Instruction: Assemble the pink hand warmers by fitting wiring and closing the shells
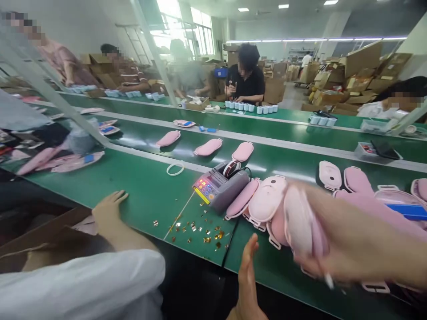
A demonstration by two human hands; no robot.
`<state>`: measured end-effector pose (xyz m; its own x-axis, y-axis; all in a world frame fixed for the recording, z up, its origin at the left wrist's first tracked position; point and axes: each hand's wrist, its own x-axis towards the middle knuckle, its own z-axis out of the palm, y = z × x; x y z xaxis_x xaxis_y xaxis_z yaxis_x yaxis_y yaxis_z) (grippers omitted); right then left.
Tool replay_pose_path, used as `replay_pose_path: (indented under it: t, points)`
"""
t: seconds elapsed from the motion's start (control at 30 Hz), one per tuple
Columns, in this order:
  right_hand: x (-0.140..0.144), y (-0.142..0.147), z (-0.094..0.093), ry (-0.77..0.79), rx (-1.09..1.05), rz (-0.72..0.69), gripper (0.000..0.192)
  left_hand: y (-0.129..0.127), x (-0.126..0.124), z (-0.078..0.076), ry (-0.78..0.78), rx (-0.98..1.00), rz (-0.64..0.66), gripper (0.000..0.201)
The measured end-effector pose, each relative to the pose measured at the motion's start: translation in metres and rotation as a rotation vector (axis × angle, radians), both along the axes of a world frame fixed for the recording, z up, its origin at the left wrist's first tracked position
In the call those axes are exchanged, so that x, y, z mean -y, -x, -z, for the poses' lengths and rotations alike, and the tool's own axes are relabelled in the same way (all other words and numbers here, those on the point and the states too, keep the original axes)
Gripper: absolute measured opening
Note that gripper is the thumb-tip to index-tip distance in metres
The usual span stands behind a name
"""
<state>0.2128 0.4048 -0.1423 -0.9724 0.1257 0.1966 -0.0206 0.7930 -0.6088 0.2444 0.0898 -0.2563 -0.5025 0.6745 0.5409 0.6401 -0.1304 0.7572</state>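
Note:
My right hand point(336, 235), smeared by motion, is closed around a pink oval shell point(302, 222) above the green bench. My left hand point(248, 280) is raised at the bench's front edge, seen side-on with fingers stretched out and nothing in it. More pink oval shells point(267, 199) with strap loops lie heaped beside and under the right hand. Left of them stands a grey tape dispenser point(222, 186) with lit buttons and a roll of tape on top. Small shiny amber scraps point(208, 239) are scattered on the bench before it.
A co-worker's hand point(108, 209) rests on the bench at left, near a cardboard box point(36, 235). A white ring point(175, 168) lies behind. Pink shells point(208, 147) line the belt beyond a pale rail. Several people sit across, near light-blue parts point(239, 106).

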Motion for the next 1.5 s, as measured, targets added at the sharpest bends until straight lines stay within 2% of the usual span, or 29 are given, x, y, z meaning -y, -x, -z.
replay_pose_path:
  t: [0.07, 0.13, 0.2, 0.23, 0.27, 0.33, 0.4, 0.43, 0.53, 0.63, 0.7, 0.8, 0.93, 1.1, 1.2, 1.33, 1.5]
  points:
    - [0.049, -0.036, 0.004, 0.152, -0.024, -0.007, 0.117, -0.018, 0.011, 0.003, 0.059, 0.126, 0.066, 0.122]
    - [0.095, -0.086, 0.011, 0.305, -0.013, 0.028, 0.121, -0.039, 0.029, 0.002, 0.073, 0.277, 0.144, 0.130]
    - [0.136, -0.133, 0.021, 0.463, 0.004, 0.093, 0.123, -0.055, 0.050, -0.003, 0.074, 0.502, 0.165, 0.127]
    - [0.153, -0.151, 0.027, 0.530, 0.000, 0.136, 0.118, -0.059, 0.062, -0.005, 0.085, 0.652, 0.135, 0.118]
    - [0.168, -0.165, 0.035, 0.581, -0.024, 0.186, 0.106, -0.061, 0.073, -0.008, 0.116, 0.809, 0.077, 0.109]
    - [0.191, -0.180, 0.053, 0.621, -0.115, 0.306, 0.071, -0.058, 0.093, -0.011, 0.200, 1.077, -0.022, 0.096]
    - [0.207, -0.185, 0.072, 0.590, -0.233, 0.423, 0.035, -0.054, 0.112, -0.012, 0.266, 1.218, -0.119, 0.091]
    - [0.212, -0.185, 0.080, 0.559, -0.282, 0.461, 0.024, -0.053, 0.120, -0.012, 0.290, 1.246, -0.168, 0.090]
    - [0.220, -0.182, 0.093, 0.436, -0.361, 0.494, 0.014, -0.054, 0.139, -0.011, 0.335, 1.228, -0.272, 0.092]
    - [0.219, -0.176, 0.092, 0.379, -0.398, 0.500, 0.011, -0.055, 0.143, -0.014, 0.365, 1.160, -0.277, 0.093]
    - [0.218, -0.172, 0.088, 0.413, -0.428, 0.514, 0.004, -0.055, 0.138, -0.020, 0.383, 1.114, -0.244, 0.091]
    - [0.221, -0.169, 0.083, 0.398, -0.425, 0.522, 0.021, -0.057, 0.125, -0.031, 0.377, 1.137, -0.195, 0.086]
    - [0.231, -0.172, 0.076, 0.254, -0.366, 0.472, 0.011, -0.063, 0.113, -0.042, 0.298, 1.191, -0.295, 0.078]
    - [0.238, -0.173, 0.072, 0.353, -0.382, 0.377, 0.013, -0.065, 0.110, -0.048, 0.333, 1.209, -0.267, 0.079]
    - [0.237, -0.169, 0.074, 0.302, -0.427, 0.348, 0.014, -0.065, 0.114, -0.048, 0.346, 1.168, -0.287, 0.078]
    - [0.235, -0.164, 0.079, 0.244, -0.430, 0.316, 0.019, -0.069, 0.120, -0.047, 0.391, 1.168, -0.363, 0.076]
    - [0.235, -0.160, 0.087, 0.296, -0.291, 0.310, 0.024, -0.075, 0.121, -0.047, 0.456, 1.171, -0.519, 0.096]
